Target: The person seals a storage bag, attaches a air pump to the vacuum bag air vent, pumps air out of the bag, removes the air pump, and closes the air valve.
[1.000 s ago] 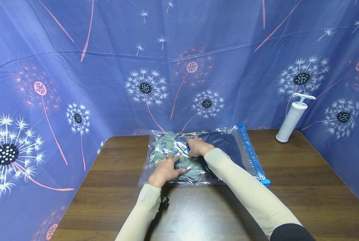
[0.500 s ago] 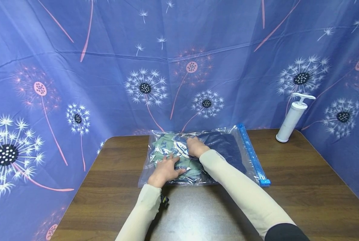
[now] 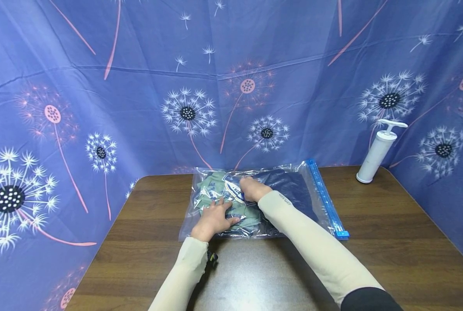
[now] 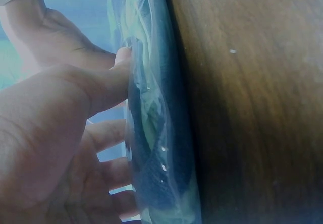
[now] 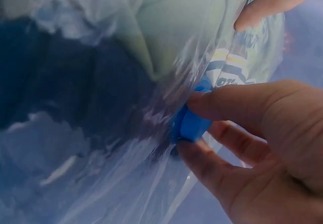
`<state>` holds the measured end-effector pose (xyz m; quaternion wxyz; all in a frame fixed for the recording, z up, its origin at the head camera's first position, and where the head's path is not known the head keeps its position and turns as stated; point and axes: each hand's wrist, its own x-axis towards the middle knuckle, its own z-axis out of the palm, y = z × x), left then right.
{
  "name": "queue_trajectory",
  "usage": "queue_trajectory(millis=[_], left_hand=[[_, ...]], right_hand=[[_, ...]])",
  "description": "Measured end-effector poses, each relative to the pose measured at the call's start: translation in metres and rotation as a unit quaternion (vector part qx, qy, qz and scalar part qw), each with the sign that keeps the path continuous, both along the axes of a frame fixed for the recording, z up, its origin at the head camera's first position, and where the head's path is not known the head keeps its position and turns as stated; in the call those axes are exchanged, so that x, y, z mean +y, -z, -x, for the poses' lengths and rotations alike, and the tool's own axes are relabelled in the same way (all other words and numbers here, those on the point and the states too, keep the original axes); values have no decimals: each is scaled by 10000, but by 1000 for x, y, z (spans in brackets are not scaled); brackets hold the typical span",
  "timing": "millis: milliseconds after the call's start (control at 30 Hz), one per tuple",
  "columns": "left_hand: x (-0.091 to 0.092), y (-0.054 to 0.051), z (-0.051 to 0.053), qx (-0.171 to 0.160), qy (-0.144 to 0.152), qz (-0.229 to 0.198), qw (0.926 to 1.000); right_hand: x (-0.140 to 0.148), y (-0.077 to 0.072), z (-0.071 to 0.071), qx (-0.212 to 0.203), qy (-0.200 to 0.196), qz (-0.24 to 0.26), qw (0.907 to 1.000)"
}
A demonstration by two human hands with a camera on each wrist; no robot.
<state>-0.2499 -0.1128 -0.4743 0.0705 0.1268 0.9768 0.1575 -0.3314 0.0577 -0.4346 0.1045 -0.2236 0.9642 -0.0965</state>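
A clear plastic vacuum storage bag (image 3: 321, 206) lies flat with folded clothes inside: green fabric (image 3: 215, 183) at the left, dark navy fabric (image 3: 289, 185) at the right. My left hand (image 3: 212, 219) rests on the green part, fingers spread; the left wrist view shows its fingers (image 4: 112, 134) against the plastic. Around the blue valve cap (image 5: 194, 123) on the bag, my right hand (image 3: 254, 190) pinches with thumb and finger, as the right wrist view shows. In the head view that hand covers the cap. A blue zip slider (image 3: 341, 234) sits at the seal's near end.
A white hand pump (image 3: 376, 155) stands at the table's back right corner. The wooden table (image 3: 149, 255) ends at a blue dandelion-print cloth (image 3: 146, 112) hanging behind it. A small dark object (image 3: 212, 258) shows beside the left wrist.
My right hand has turned a little at the valve cap, its fingers drawn in and its wrist slightly left. The left hand and the bag stay in place.
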Motion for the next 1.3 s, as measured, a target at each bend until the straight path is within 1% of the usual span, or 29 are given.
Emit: queue_trajectory(millis=[100, 233, 333, 433, 567, 733, 800, 833, 967, 1100, 1300], left_hand=[[0, 0, 0, 27, 16, 24, 10000], [0, -1, 0, 9, 41, 52, 10000], [0, -3, 1, -32, 65, 84, 9999], [-1, -6, 0, -99, 73, 117, 9999], [-1, -8, 0, -196, 69, 171, 9996], [0, -8, 1, -252, 106, 255, 9993], [0, -8, 0, -246, 117, 262, 9993], [0, -8, 0, -242, 118, 260, 9993], [1, -9, 0, -220, 106, 240, 9994], [1, -10, -1, -224, 118, 235, 9994], [1, -11, -1, -227, 110, 231, 9994]], right_hand=[[2, 1, 2, 118, -260, -2, 9996], [4, 4, 3, 147, -564, 20, 9983], [7, 7, 3, 104, -636, 27, 9979], [10, 9, 3, -41, -475, 74, 9988], [11, 9, 4, -280, -50, 233, 9993], [11, 10, 4, -582, 504, 378, 9963], [10, 11, 4, -572, 667, 419, 9952], [9, 10, 4, -500, 714, 410, 9953], [6, 10, 3, -283, 738, 421, 9960], [4, 9, 1, -249, 734, 421, 9961], [3, 7, 2, -4, 490, 305, 9983]])
